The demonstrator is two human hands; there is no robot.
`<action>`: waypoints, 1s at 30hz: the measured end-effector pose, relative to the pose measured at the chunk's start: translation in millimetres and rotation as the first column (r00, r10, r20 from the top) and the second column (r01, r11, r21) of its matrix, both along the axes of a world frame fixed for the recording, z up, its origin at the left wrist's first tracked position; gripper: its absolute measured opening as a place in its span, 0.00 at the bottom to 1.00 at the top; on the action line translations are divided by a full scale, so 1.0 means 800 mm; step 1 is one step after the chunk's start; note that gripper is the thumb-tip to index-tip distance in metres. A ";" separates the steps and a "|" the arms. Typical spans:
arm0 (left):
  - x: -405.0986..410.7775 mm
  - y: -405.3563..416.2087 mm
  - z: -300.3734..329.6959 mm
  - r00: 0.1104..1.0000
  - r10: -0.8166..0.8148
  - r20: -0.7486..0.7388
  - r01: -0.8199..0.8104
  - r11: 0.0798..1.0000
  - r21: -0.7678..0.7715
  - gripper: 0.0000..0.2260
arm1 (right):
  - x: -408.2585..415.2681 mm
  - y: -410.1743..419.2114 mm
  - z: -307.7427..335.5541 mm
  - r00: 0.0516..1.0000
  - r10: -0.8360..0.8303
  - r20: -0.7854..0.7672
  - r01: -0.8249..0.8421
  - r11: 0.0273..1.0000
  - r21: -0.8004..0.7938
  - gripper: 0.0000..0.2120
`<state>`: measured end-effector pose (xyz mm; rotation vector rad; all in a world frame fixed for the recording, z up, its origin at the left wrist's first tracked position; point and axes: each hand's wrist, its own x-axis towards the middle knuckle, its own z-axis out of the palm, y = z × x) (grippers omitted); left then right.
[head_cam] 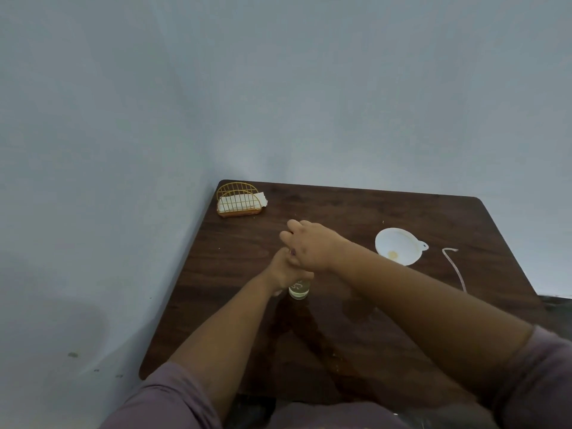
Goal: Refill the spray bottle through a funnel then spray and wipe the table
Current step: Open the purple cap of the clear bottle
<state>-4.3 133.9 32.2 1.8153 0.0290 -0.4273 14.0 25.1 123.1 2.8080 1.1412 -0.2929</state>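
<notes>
Your left hand (286, 270) grips the spray bottle (299, 289) mid-frame while your right hand (311, 244) closes over its top, apparently fitting the sprayer, funnel (397, 246) aside at right; next, tighten, then spray the table (340, 335).

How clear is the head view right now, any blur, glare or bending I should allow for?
Head view: soft overall, dim even light; right hand slightly smeared above the bottle; arms reflect faintly in the glossy table; table edges bow from the wide lens; funnel and napkin holder readable.
</notes>
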 end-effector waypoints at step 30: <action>0.001 0.005 -0.007 0.999 -0.045 -0.001 0.044 0.994 -0.102 0.21 | -0.016 0.004 0.034 0.913 -0.350 -0.208 0.374 0.923 0.088 0.27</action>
